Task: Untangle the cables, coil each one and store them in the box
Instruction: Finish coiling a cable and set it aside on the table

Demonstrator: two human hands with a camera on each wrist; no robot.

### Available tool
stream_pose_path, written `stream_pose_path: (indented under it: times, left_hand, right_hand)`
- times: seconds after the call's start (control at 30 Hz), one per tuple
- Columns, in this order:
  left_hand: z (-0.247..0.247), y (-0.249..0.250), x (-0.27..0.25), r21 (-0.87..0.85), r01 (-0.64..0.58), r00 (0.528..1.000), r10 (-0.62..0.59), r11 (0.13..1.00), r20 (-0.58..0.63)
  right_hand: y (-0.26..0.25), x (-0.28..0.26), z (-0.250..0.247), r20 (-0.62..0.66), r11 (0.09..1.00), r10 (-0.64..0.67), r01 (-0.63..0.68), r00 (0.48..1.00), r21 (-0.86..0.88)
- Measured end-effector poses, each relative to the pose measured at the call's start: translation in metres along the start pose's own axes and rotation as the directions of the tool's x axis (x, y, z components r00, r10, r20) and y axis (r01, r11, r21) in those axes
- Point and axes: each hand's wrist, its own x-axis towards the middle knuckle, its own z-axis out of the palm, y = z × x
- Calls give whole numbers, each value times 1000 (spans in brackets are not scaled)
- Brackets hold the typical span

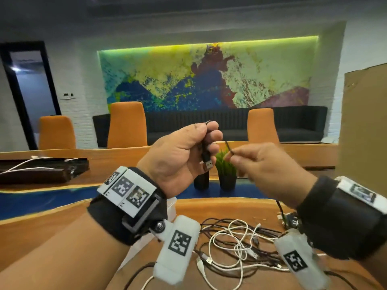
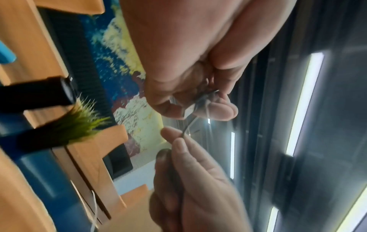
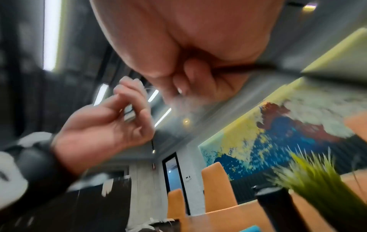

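Coiling one cable: the left hand [image 1: 180, 155] grips a black cable [image 1: 204, 151] raised above the tangle [image 1: 236, 248], its USB plug [image 1: 208, 164] hanging below the fingers, while the right hand [image 1: 270, 170] pinches the cord just beside it. Next, likely, another loop laid into that grip.

Cable [image 1: 204, 147] in my grip: matt black rubbery jacket, shiny metal plug [image 1: 208, 164]. Worktop [image 1: 219, 208] is glossy varnished wood; box [image 1: 364, 122] plain cardboard.

We see a small green potted plant [image 1: 225, 170] on the wooden tabletop [image 1: 62, 222], beside a dark cylinder [image 1: 201, 181]. Behind stand three orange chairs [image 1: 127, 124], a dark sofa [image 1: 297, 122] and a colourful wall painting [image 1: 207, 74].
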Motion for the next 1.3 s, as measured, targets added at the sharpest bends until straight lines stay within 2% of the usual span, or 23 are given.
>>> stream_pose_path:
  times: [0.07, 0.13, 0.23, 0.27, 0.3, 0.5, 0.67, 0.7, 0.73, 0.8, 0.83, 0.87, 0.93, 0.97, 1.0, 1.03, 1.07, 1.17, 1.23, 1.3]
  left_hand:
    - [1, -6, 5, 167, -68, 997, 72, 984, -17]
    - [1, -9, 7, 367, -138, 989, 148, 920, 1]
    - [-1, -15, 4, 699, -227, 972, 201, 678, 121]
    - [-1, -17, 2, 740, -240, 970, 190, 628, 154]
    - [-1, -17, 0, 747, -236, 972, 169, 622, 166]
    - [-6, -17, -13, 587, -113, 987, 23, 801, 158]
    - [-1, -12, -25, 328, -37, 972, -42, 944, 233]
    - [2, -9, -27, 260, -35, 972, -28, 965, 235]
    - [4, -6, -27, 205, -46, 974, -2, 978, 228]
    - [7, -4, -24, 195, -120, 978, 82, 973, 192]
    - [6, -6, -21, 269, -177, 976, 133, 947, 173]
    - [4, -8, -19, 390, -240, 967, 185, 889, 173]
    - [-4, -16, -15, 661, -341, 940, 227, 669, 255]
    - [-9, -19, -14, 757, -358, 934, 206, 547, 293]
    - [-12, -22, -14, 810, -354, 935, 174, 468, 308]
    - [-14, -24, -15, 826, -336, 942, 144, 453, 305]
    - [-14, -26, -17, 813, -308, 950, 110, 494, 293]
    - [-13, -28, -26, 624, -174, 963, -1, 762, 270]
    - [-7, -25, -34, 431, -94, 950, -48, 897, 308]
    - [3, -18, -38, 264, -53, 946, -37, 963, 323]
  right_hand:
    - [-6, -5, 2, 218, 958, -90, 144, 972, -248]
    - [-15, -8, -2, 299, 869, -128, 252, 946, -425]
    - [-26, -8, -17, 172, 827, -262, 313, 949, -467]
    - [-27, -8, -23, 120, 834, -301, 322, 946, -449]
    - [-27, -6, -27, 73, 839, -330, 328, 941, -434]
    - [-24, -3, -32, -64, 856, -418, 369, 906, -363]
    - [-8, -1, -27, -272, 956, -292, 280, 917, -84]
    - [-4, -2, -21, -276, 965, -262, 259, 925, -50]
    - [0, -4, -13, -227, 973, -232, 230, 946, -34]
    - [1, -15, 4, -19, 989, -136, 135, 990, -57]
    - [-1, -21, 10, 88, 985, -111, 122, 990, -123]
    - [-7, -27, 11, 170, 961, -128, 164, 977, -220]
    - [-22, -33, 4, 262, 876, -198, 290, 945, -385]
    - [-26, -31, -3, 260, 840, -240, 335, 935, -427]
    - [-31, -29, -12, 234, 823, -279, 358, 931, -441]
    - [-32, -25, -21, 185, 826, -318, 368, 930, -427]
    - [-32, -20, -30, 120, 841, -354, 372, 928, -394]
    - [-18, -2, -44, -77, 891, -393, 358, 916, -280]
    - [-3, 5, -36, -185, 939, -326, 297, 927, -172]
    - [9, 2, -16, -203, 974, -225, 227, 953, -9]
